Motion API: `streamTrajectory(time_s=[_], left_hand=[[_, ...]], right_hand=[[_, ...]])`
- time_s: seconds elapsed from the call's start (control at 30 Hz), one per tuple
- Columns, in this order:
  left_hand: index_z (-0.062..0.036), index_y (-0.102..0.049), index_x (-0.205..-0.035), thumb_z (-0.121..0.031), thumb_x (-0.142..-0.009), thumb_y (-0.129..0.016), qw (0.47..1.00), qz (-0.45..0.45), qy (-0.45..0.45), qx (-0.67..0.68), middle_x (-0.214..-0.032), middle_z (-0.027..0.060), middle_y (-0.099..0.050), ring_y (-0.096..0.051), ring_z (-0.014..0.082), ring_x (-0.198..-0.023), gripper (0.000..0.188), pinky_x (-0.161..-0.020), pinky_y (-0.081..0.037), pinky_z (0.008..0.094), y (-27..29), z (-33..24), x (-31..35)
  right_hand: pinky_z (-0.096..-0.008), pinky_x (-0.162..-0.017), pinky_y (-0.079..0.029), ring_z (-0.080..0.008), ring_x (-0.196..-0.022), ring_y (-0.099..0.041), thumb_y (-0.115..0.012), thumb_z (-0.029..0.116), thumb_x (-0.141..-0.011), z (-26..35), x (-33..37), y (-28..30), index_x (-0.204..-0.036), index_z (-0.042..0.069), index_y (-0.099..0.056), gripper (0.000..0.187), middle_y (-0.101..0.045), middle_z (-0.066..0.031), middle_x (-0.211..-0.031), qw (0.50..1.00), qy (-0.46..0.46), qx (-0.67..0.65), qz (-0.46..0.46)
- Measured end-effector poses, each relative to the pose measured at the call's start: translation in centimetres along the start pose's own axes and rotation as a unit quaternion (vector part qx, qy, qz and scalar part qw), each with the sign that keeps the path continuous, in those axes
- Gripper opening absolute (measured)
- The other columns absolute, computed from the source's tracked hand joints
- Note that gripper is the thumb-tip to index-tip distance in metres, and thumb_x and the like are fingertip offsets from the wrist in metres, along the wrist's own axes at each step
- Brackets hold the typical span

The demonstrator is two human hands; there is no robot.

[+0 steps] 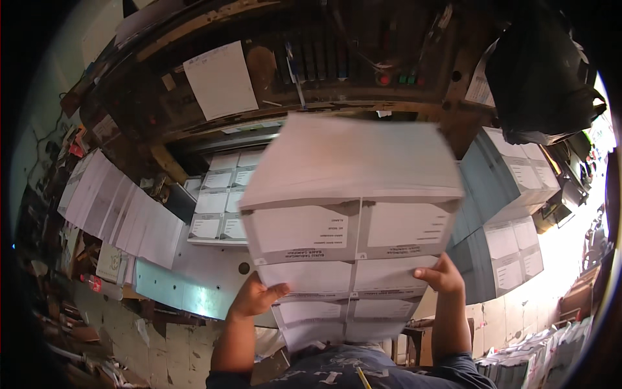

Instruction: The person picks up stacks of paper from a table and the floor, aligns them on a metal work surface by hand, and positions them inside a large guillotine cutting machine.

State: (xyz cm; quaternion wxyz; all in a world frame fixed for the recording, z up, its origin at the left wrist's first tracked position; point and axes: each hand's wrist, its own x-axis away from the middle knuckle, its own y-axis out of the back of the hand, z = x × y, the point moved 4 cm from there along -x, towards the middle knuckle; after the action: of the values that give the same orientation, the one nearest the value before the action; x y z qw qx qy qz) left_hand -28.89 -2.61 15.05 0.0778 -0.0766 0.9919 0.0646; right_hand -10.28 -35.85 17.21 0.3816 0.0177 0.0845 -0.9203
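A large bundle of printed paper sheets (311,227) is in my two hands in front of my body. Grey-bordered white panels cover its near face, and its plain white far part is slightly blurred. My left hand (256,296) grips the left edge, thumb on top and fingers underneath. On the opposite edge my right hand (444,275) holds it the same way, its thumb pressed on the printed face. Behind the bundle to the left, a stack of similar printed sheets (210,204) lies on a pale metal table (172,285).
Tall white paper stacks (123,207) lean at the left. More printed stacks (512,253) stand at the right. Beyond them is a dark machine front (324,65) with coloured buttons, a paper sheet (220,79) and a pen (295,78). A black plastic bag (541,78) hangs at the upper right.
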Motion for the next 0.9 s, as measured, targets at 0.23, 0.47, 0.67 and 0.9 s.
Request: streamTrajectory(time_s=[0.23,0.47,0.67,0.9], left_hand=[[0.0001,-0.063,-0.110,-0.015,-0.088,-0.070,0.991,-0.085,-0.105,-0.019,-0.103,0.0059,-0.066,-0.060,0.0167,-0.095,0.028,-0.086,-0.047,0.0304,-0.2,-6.2,2.0],[0.0012,-0.058,-0.117,-0.024,-0.091,-0.067,0.982,-0.186,-0.041,0.002,-0.114,0.0081,-0.062,-0.058,0.0176,-0.101,0.037,-0.092,-0.044,0.0321,-2.2,0.0,3.2],[0.0012,-0.058,-0.117,-0.014,-0.083,-0.074,0.974,-0.175,-0.062,0.132,-0.110,0.0065,-0.063,-0.058,0.0163,-0.098,0.041,-0.088,-0.045,0.0320,-1.4,1.2,-0.4],[0.0014,-0.058,-0.117,-0.013,-0.080,-0.077,0.977,-0.121,-0.131,0.121,-0.110,0.0067,-0.063,-0.059,0.0167,-0.101,0.044,-0.091,-0.045,0.0327,-1.4,-0.5,-3.0]], right_hand=[[-0.0308,-0.089,-0.047,-0.0166,-0.099,-0.060,-0.073,0.000,-0.082,5.7,3.9,-2.9,-0.110,-0.003,-0.063,0.030,-0.068,-0.0079,-0.105,0.983,0.118,0.079,-0.116],[-0.0325,-0.091,-0.045,-0.0179,-0.103,-0.059,-0.069,0.006,-0.086,-2.4,2.9,-3.0,-0.112,-0.003,-0.062,0.028,-0.066,-0.0080,-0.106,0.988,-0.002,0.049,-0.145],[-0.0310,-0.091,-0.047,-0.0166,-0.101,-0.060,-0.074,0.005,-0.081,-3.6,-0.1,-1.4,-0.117,-0.001,-0.056,0.041,-0.066,-0.0070,-0.105,0.978,0.074,-0.098,-0.167],[-0.0283,-0.086,-0.050,-0.0141,-0.099,-0.060,-0.078,0.001,-0.076,-2.2,-2.0,-1.4,-0.115,0.000,-0.056,0.045,-0.065,-0.0048,-0.106,0.981,0.081,-0.073,-0.163]])
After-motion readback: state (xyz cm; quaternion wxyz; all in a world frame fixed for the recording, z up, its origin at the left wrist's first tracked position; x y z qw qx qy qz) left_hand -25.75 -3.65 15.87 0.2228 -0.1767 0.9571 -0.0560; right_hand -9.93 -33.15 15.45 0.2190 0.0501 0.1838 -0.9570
